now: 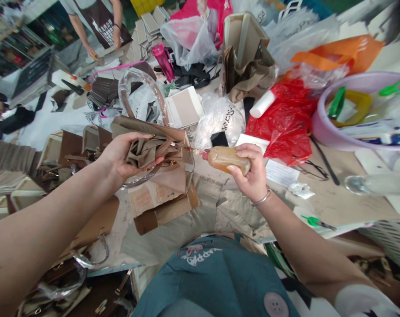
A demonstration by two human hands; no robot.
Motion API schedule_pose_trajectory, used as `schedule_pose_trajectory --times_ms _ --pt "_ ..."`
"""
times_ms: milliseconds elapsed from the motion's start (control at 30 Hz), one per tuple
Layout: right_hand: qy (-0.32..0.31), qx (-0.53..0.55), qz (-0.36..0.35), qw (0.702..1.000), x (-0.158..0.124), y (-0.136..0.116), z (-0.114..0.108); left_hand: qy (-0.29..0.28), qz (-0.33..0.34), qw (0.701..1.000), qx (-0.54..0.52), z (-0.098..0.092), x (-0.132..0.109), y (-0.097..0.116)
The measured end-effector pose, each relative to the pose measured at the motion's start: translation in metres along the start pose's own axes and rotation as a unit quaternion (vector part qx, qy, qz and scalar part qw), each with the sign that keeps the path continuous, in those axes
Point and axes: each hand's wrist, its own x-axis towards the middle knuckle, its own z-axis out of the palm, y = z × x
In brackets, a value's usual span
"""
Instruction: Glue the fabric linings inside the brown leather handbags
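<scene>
My right hand (251, 169) is wrapped round a squeeze bottle (228, 160) of amber, glue-like liquid. The bottle lies nearly level, its reddish nozzle aimed left at the edge of a brown handbag (168, 176). My left hand (127, 156) grips the bag's bunched taupe lining (147, 149), thumb above and fingers beneath. The bag lies tilted on a cardboard box (163, 209), and one plastic-wrapped handle (142, 97) loops up behind it. Whether the nozzle tip touches the bag I cannot tell.
Several brown bags (68, 147) stand to the left. Right of my right hand are a red plastic bag (284, 125), a lilac basin (322, 119), a clear bottle (378, 184) and green-handled snips (314, 221). A co-worker (101, 24) in a dark apron stands across the table.
</scene>
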Motion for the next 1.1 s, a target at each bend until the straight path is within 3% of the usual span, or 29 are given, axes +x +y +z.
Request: schedule_pose_trajectory --times_ms 167,500,900,1100 --pt "0.008 -0.009 -0.009 1.000 0.007 0.007 0.007 0.003 0.005 1.000 0.010 0.002 0.006 0.000" --pt "-0.050 -0.042 0.029 0.997 -0.026 0.025 0.012 0.060 0.012 0.998 0.012 0.012 0.014 0.000" --pt "-0.078 -0.015 0.065 0.995 -0.043 0.032 0.015 0.021 0.014 1.000 0.016 0.007 0.023 0.001" --pt "-0.028 -0.004 0.066 0.997 -0.026 0.021 0.010 0.018 0.009 0.999 0.025 0.008 0.024 0.001"
